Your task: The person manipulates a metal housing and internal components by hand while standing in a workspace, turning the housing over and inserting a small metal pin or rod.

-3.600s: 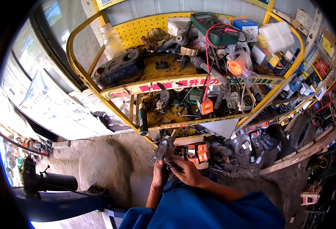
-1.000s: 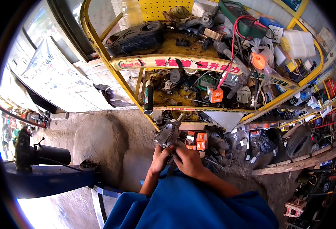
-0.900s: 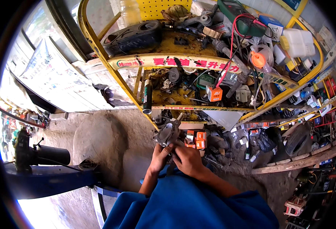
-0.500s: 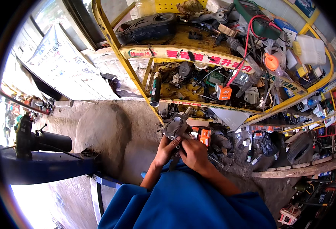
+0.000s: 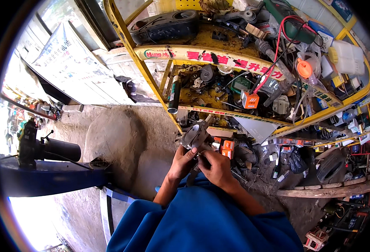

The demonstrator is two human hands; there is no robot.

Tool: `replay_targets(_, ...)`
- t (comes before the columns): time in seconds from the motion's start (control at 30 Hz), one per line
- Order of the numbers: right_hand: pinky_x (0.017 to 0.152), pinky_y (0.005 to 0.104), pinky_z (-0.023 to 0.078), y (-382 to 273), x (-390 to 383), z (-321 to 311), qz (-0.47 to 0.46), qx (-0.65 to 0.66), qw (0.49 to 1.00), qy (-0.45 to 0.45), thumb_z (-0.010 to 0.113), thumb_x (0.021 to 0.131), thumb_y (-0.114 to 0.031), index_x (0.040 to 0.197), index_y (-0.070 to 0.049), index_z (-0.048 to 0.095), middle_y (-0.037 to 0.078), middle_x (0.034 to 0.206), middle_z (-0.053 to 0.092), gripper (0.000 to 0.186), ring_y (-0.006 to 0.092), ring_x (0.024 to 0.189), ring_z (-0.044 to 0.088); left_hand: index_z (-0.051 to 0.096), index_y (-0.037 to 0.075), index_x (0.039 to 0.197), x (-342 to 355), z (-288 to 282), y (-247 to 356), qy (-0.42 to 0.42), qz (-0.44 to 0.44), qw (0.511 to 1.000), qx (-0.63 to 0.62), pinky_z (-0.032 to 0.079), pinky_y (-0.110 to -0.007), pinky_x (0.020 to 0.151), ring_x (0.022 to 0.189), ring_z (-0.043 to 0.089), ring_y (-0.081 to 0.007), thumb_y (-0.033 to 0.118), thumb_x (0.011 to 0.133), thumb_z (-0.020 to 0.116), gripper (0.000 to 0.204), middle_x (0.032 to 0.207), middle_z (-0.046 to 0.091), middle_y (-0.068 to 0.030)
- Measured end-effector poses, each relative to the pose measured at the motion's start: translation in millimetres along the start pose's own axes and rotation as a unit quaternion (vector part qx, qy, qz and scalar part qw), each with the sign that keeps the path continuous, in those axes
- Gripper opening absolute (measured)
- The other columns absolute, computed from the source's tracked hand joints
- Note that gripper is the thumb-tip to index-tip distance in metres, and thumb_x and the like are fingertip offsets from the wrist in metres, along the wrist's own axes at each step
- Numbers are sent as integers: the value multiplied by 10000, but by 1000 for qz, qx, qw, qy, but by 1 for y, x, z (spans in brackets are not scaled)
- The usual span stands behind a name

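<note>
– at the middle of my view, one grey metal part (image 5: 194, 135), held up before the yellow rack (image 5: 148, 72).

– how do i have it?

– the left hand (image 5: 180, 163) grips it, likely bearing the weight; the right hand (image 5: 216, 167) curls its fingers at the near end, but whether they grasp it i can't tell.

– and further out?

– i count one black tube (image 5: 174, 94) by the rack's left post, one orange box (image 5: 250, 100) mid-shelf, one white jug (image 5: 348, 57) up top.
</note>
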State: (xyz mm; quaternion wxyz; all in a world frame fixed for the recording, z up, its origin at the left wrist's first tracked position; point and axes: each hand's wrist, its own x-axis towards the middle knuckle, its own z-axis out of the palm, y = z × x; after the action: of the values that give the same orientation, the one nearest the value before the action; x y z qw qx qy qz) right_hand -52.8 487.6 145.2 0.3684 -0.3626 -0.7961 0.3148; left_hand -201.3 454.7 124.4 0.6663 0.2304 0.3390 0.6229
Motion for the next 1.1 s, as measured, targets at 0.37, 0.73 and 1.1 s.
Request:
replay_targets(0.37,546,379,493,-8,3,-8,-7,25,1000,11,727,752,-103,805,-51,595,111,674,600,151,296,601,623,376,-33,1408,8,5,1,-50,13,998,-22,414,-382,1041,1230,513,-254,397,942,604,674,1358,507,-162)
replay_targets(0.73,561,331,507,-9,4,-15,-14,16,1000,-19,733,755,-45,849,-5,638,133,702,633,139,266,604,655,426,-37,1381,7,3,1,-29,10,999,10,450,-329,966,1134,556,-193,545,898,600,776,1288,555,-121)
replay_targets(1.1,563,354,488,0,3,-10,-40,49,998,15,741,740,-57,865,-25,635,115,723,618,167,279,622,626,458,-16,1366,2,2,4,-3,-5,1000,-24,488,-338,927,1072,604,-199,563,902,557,749,1259,587,-112)
